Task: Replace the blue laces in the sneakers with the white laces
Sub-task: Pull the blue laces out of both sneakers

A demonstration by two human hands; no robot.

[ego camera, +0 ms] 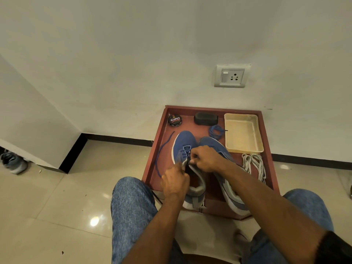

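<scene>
One legible marking is present. The round black shoe polish tin (174, 120) carries the brand word "Cherry" in white script on its lid. The word appears inverted from the wearer's position, reading upside down. A red emblem sits beside the word; its detail cannot be resolved. Smaller white print runs along the near edge of the lid and is too small to read. The tin lies beyond the left hand (174, 181), at the far left corner of the red-brown tray (266, 149). No other item bears readable text, numbers or signs.
</scene>
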